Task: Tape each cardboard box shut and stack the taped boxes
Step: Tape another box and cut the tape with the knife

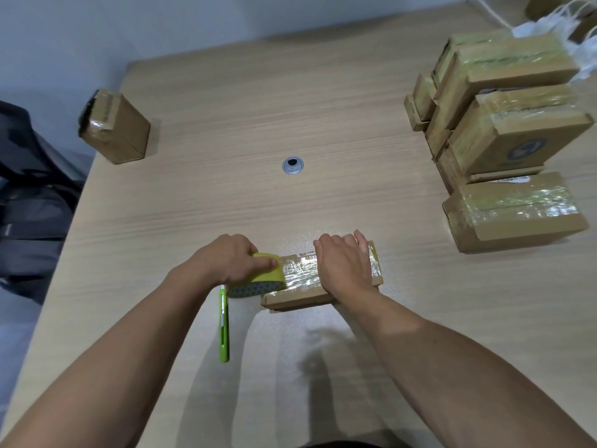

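A flat cardboard box lies on the table near me, with a strip of clear tape across its top. My left hand grips a yellow roll of tape at the box's left end. My right hand lies flat on the right part of the box, fingers straight and pressing down on the tape. A stack of taped boxes stands at the right, with one more taped box in front of it. Another cardboard box stands alone at the far left.
A green utility knife lies on the wooden table just left of the box. A round metal grommet sits in the table's middle. A dark bag lies beyond the left edge. White cords lie at the far right corner.
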Action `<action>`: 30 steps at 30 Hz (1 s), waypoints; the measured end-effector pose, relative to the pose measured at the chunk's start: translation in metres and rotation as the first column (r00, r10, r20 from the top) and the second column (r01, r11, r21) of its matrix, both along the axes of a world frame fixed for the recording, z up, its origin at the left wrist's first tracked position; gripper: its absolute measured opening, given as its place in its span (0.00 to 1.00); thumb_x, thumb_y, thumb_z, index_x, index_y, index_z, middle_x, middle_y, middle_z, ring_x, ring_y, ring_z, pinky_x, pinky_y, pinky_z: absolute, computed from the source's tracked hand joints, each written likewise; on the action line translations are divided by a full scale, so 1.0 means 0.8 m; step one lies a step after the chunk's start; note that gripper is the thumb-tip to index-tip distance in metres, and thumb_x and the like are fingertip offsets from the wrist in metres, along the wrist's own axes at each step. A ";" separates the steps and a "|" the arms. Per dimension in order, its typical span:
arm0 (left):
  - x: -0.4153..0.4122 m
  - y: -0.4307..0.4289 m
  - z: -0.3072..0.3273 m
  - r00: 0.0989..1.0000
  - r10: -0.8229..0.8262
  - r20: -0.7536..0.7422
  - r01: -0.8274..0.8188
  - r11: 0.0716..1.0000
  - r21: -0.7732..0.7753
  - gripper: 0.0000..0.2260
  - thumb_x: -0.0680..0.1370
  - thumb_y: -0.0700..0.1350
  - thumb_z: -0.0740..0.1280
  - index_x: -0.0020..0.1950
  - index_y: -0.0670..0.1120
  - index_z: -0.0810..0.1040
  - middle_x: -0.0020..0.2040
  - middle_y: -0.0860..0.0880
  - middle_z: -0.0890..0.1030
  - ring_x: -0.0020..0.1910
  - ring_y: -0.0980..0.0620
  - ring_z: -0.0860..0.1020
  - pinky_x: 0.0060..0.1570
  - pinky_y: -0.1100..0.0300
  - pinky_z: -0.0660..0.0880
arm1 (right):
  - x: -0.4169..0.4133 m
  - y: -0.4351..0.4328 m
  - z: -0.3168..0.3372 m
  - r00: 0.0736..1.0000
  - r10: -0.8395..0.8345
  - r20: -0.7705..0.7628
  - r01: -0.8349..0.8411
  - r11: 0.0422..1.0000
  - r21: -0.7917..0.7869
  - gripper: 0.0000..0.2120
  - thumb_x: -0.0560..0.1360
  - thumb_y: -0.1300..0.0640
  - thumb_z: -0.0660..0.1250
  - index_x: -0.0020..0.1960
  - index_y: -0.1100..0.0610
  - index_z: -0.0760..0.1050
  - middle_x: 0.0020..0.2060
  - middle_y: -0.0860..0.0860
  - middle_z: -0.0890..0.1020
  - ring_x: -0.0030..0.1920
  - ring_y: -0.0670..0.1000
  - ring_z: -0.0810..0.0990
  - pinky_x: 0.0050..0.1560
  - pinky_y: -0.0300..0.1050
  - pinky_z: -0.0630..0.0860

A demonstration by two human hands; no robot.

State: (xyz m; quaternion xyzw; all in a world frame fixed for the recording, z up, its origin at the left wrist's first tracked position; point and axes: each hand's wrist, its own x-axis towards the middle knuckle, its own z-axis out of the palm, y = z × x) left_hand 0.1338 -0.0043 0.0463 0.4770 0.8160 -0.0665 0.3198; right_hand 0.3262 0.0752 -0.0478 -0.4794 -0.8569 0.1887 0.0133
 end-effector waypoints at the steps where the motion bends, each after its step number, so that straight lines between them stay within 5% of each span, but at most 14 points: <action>1: -0.001 0.002 0.000 1.000 -0.011 -0.028 0.011 1.000 -0.017 0.22 0.77 0.65 0.65 0.38 0.47 0.82 0.35 0.45 0.81 0.39 0.49 0.79 0.44 0.54 0.76 | 0.000 0.000 0.001 1.000 0.002 0.001 -0.002 1.000 0.001 0.19 0.86 0.50 0.48 0.56 0.55 0.77 0.49 0.51 0.82 0.57 0.56 0.76 0.75 0.51 0.47; 5: -0.001 -0.002 0.002 1.000 -0.004 -0.022 0.004 1.000 0.017 0.22 0.75 0.66 0.66 0.33 0.49 0.78 0.32 0.48 0.78 0.37 0.51 0.77 0.41 0.55 0.74 | -0.002 0.001 0.000 1.000 -0.005 0.007 0.005 1.000 -0.005 0.20 0.86 0.49 0.48 0.56 0.55 0.77 0.49 0.51 0.82 0.57 0.56 0.76 0.76 0.51 0.48; 9: -0.008 -0.039 -0.006 0.924 0.174 0.341 -0.247 0.951 0.184 0.30 0.65 0.72 0.65 0.33 0.43 0.76 0.27 0.53 0.72 0.28 0.56 0.70 0.36 0.57 0.65 | -0.004 0.000 -0.001 1.000 -0.018 0.015 0.018 1.000 -0.012 0.20 0.86 0.49 0.47 0.56 0.55 0.77 0.50 0.50 0.82 0.57 0.55 0.76 0.76 0.51 0.49; 12: -0.015 -0.057 -0.014 0.882 0.209 0.423 -0.327 0.916 0.231 0.29 0.68 0.69 0.69 0.32 0.42 0.72 0.27 0.54 0.67 0.27 0.57 0.66 0.34 0.57 0.61 | -0.003 0.000 -0.002 1.000 -0.020 0.010 0.020 1.000 -0.023 0.20 0.86 0.49 0.47 0.56 0.55 0.77 0.50 0.50 0.81 0.58 0.55 0.76 0.77 0.51 0.49; 20: -0.027 -0.041 -0.008 0.970 0.135 0.202 -0.173 0.967 0.186 0.24 0.70 0.67 0.70 0.29 0.47 0.76 0.24 0.53 0.72 0.29 0.54 0.73 0.33 0.58 0.68 | -0.003 0.001 0.001 0.999 -0.048 0.006 0.049 0.998 -0.043 0.21 0.86 0.49 0.46 0.56 0.54 0.77 0.49 0.49 0.81 0.58 0.54 0.75 0.77 0.49 0.47; 23: -0.032 -0.038 -0.013 0.998 0.051 0.029 -0.054 0.993 0.104 0.22 0.75 0.64 0.69 0.30 0.48 0.77 0.28 0.48 0.76 0.36 0.49 0.77 0.40 0.54 0.73 | -0.002 0.002 0.001 0.998 -0.059 0.008 0.059 0.997 -0.045 0.21 0.86 0.49 0.45 0.55 0.54 0.76 0.49 0.48 0.81 0.58 0.54 0.75 0.78 0.49 0.46; 30: -0.035 -0.043 -0.043 0.996 0.023 -0.082 -0.024 1.000 -0.015 0.25 0.75 0.69 0.64 0.38 0.47 0.81 0.33 0.48 0.78 0.39 0.50 0.77 0.44 0.54 0.76 | -0.002 0.002 -0.001 0.998 -0.063 0.005 0.063 0.997 -0.044 0.21 0.86 0.49 0.45 0.54 0.53 0.76 0.49 0.48 0.81 0.58 0.54 0.75 0.77 0.48 0.44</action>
